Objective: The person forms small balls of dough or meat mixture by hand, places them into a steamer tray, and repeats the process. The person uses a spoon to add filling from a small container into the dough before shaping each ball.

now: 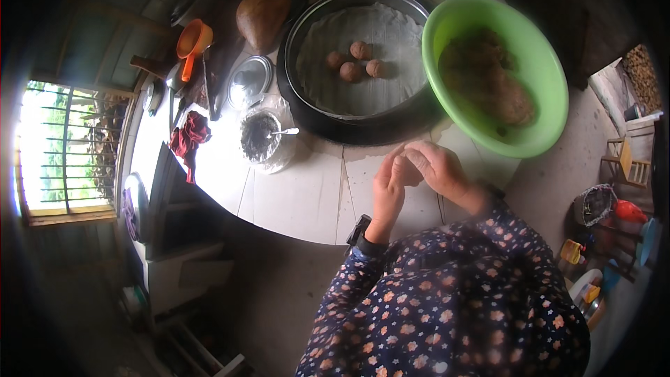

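Observation:
My left hand (390,178) and my right hand (437,165) are cupped together above the tiled counter's front part. Something brownish shows a little between the palms, mostly hidden, so I cannot tell it from skin. Behind them a round pan (314,102) lined with a pale cloth (390,26) holds several brown dough-like balls (350,71), grouped near its middle. A green plastic basin (544,76) stands tilted at the right, partly over the pan's side, with a brown dough-like mass (505,94) inside. Left of my hands is a plastic-lined bowl of dark filling (257,136) with a spoon (287,131) in it.
On the left of the tiled counter (293,193) lie a round metal lid (250,81), a dark red cloth (189,139) and an orange ladle (194,39). A brown gourd-like object (263,17) is behind. A barred window (68,149) is far left; wooden chairs (623,162) stand far right.

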A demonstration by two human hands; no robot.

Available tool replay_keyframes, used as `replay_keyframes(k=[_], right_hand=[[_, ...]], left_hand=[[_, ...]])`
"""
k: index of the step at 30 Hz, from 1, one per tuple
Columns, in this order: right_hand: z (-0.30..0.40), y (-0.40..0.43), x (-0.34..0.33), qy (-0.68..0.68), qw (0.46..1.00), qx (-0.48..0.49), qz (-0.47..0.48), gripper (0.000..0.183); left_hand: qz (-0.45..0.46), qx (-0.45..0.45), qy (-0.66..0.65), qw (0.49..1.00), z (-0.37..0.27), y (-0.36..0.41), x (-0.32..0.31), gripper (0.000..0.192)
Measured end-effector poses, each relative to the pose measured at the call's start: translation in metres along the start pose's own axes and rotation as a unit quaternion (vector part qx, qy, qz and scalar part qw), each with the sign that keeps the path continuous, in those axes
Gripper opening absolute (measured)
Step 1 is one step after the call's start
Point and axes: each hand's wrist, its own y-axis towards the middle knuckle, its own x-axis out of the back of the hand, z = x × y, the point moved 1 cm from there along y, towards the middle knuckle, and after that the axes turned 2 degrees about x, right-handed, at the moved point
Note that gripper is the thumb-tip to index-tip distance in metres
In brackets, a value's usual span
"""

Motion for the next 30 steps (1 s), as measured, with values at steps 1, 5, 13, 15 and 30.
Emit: replay_keyframes(k=[1,5,13,15,30], right_hand=[[0.0,-0.001,-0.001,-0.013,1.0,0.007,-0.003,0.018],[-0.001,-0.007,-0.004,-0.046,0.999,0.009,-0.005,0.019],[-0.006,-0.009,-0.004,0.091,0.987,-0.125,0.045,0.023],[-0.008,-0.01,-0.006,0.183,0.951,-0.23,0.1,0.024],[-0.018,-0.012,-0.007,0.232,0.954,-0.183,0.049,0.016]], left_hand=[[-0.001,-0.002,0.012,1.0,0.0,-0.001,-0.002,0.042],[-0.009,-0.007,0.074,0.997,0.0,-0.003,-0.01,0.032],[-0.124,-0.149,0.228,0.954,-0.002,0.0,-0.007,0.017],[-0.14,-0.167,0.241,0.946,-0.003,0.001,-0.005,0.016],[-0.047,-0.085,0.161,0.982,0.007,0.004,0.017,0.023]])
